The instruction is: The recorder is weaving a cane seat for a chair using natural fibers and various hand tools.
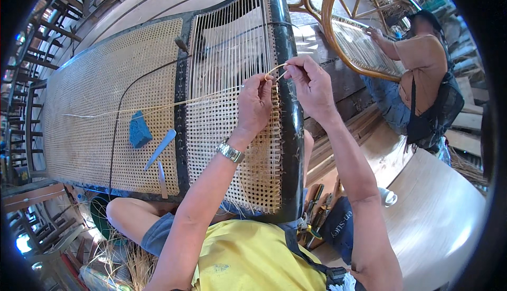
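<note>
A dark frame (293, 182) lies before me with a cane panel (224, 148) strung across its right section. The near part is an open grid of woven cane, while the far part has only lengthwise strands. At the right edge of that panel, my left hand (255, 102) pinches a pale cane strand (277, 67). My right hand (311, 82) grips the same strand just beyond the rail, fingers closed, and a small loop bows up between both hands. Its long tail trails left over the finished woven panel (100, 80). My left wrist wears a metal watch (231, 152).
On the finished panel lie a blue sponge-like block (139, 131), a pale tapered tool (160, 149), a smaller pointed tool (162, 180) and a thin dark curved rod (120, 103). At right, another person (422, 69) works on a curved rattan frame (330, 27). Hand tools (319, 212) sit beside me.
</note>
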A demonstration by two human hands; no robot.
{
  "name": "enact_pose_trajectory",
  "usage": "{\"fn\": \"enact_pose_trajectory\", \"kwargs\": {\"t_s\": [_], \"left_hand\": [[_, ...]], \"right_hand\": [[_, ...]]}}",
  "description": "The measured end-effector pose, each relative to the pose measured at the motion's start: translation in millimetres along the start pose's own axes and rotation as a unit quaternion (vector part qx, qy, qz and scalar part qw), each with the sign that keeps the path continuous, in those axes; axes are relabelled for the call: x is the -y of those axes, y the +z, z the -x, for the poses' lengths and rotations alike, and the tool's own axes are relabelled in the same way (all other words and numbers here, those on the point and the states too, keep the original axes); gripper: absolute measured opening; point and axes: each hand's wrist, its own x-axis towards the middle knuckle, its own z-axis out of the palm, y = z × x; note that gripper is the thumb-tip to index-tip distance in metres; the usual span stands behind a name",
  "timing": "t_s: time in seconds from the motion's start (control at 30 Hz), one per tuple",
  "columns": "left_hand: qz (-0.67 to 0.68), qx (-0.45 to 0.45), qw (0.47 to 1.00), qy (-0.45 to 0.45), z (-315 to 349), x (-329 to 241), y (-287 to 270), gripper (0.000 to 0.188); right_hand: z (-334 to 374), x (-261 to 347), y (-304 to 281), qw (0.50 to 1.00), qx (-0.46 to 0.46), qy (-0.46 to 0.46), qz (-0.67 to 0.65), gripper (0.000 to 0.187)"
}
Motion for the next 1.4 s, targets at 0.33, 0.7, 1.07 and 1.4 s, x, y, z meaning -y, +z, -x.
{"fn": "enact_pose_trajectory", "kwargs": {"t_s": [0.33,0.7,1.07,1.4], "left_hand": [[0.038,0.058,0.998,-0.013,1.2,-17.1,5.2,0.014],[0.033,0.295,0.953,0.068,-43.1,-47.2,-22.1,0.02],[0.029,0.225,0.973,0.033,-9.6,-60.2,-23.1,0.023],[0.028,0.187,0.982,-0.027,-6.3,-73.2,-14.6,0.023]], "right_hand": [[22.0,-29.6,-25.9,0.998,-0.044,-0.011,0.05,0.008],[157.8,-9.2,-224.3,0.92,-0.07,0.204,0.328,0.019],[446.6,96.8,-66.8,0.802,0.189,0.46,0.331,0.076],[477.4,78.2,-22.7,0.775,0.244,0.468,0.349,0.102]]}}
